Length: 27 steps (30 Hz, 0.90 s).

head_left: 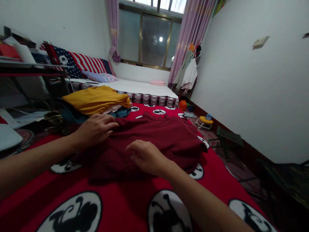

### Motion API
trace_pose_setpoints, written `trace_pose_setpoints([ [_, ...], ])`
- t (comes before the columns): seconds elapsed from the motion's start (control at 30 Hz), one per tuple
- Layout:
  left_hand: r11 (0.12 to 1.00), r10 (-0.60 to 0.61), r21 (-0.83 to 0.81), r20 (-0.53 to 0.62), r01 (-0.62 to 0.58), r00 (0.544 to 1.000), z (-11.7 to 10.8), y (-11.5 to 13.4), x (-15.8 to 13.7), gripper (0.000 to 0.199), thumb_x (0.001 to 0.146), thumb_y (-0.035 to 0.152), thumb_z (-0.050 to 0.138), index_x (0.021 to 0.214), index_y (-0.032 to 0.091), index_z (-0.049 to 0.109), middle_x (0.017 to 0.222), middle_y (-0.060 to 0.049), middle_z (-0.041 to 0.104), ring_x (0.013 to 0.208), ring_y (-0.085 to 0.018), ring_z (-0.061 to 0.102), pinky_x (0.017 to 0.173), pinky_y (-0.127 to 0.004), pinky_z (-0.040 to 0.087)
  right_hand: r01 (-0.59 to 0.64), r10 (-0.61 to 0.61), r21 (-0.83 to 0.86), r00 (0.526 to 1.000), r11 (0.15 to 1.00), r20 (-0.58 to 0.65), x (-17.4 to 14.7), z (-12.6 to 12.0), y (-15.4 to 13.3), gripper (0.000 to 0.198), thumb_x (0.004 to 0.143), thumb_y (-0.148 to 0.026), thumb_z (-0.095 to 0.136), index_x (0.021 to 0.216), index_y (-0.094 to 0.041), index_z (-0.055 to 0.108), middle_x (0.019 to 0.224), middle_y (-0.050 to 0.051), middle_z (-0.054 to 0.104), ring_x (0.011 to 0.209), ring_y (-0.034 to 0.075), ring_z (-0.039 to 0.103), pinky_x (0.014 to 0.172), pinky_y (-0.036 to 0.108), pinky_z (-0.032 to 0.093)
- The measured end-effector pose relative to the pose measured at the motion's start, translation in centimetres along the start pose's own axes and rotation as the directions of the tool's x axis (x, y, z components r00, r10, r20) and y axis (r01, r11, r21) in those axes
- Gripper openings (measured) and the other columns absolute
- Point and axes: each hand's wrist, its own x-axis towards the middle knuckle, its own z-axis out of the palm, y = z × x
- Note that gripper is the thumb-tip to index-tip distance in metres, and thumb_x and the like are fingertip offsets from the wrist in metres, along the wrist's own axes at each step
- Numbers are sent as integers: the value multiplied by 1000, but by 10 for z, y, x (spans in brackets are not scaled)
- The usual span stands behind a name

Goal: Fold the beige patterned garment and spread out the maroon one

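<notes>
A maroon garment of thin cloth lies partly bunched on the red bed cover; its exact kind cannot be made out. Over its left part rests my left hand, palm down, with fingers loosely bent and slightly apart. My right hand is at the garment's near middle, its fingers curled in against the cloth. Their tips are partly hidden and a little blurred. Just beyond my left hand lies a pile of clothes with a mustard-yellow garment on top.
The red cover has white circles with black figures. Beyond it stands a bed with a white sheet. A cluttered desk is at the left. To the right are a folding stool and a small yellow-seated stool along the wall.
</notes>
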Motion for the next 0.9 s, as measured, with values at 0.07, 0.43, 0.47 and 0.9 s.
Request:
trace_pose_setpoints([
  [0.07, 979, 124, -181, 133, -99, 983, -3, 22, -11, 27, 92, 34, 46, 97, 24, 71, 100, -7, 66, 95, -23, 58, 91, -36, 42, -35, 33, -15, 991, 999, -131, -29, -19, 13, 27, 74, -1, 49, 88, -19, 62, 90, 2, 66, 81, 13, 60, 73, 23, 44],
  [0.43, 923, 201, -379, 314, -71, 928, 11, 51, -65, 65, 67, 16, 57, 130, 33, 59, 137, -4, 55, 117, -26, 56, 102, -36, 43, -155, 236, -589, 970, 793, 62, -168, -98, 99, 78, 60, 1, 47, 133, -24, 54, 140, 10, 54, 127, 25, 49, 103, 45, 39],
  [0.47, 929, 192, -364, 308, -71, 932, 15, 51, -61, 62, 67, 14, 54, 126, 33, 62, 134, -4, 58, 114, -26, 58, 100, -35, 44, -170, 265, -601, 961, 781, 73, -166, -95, 104, 75, 62, 0, 46, 133, -23, 55, 138, 11, 55, 126, 25, 51, 102, 46, 39],
  [0.9, 735, 195, -588, 661, 339, 724, -79, 19, -23, 27, 76, 36, 54, 87, 19, 73, 74, 0, 69, 64, -17, 60, 53, -20, 44, -503, 508, -69, 855, 861, 106, -131, -152, 20, 21, 80, -34, 59, 85, -21, 74, 77, 3, 72, 71, 20, 66, 64, 27, 51],
])
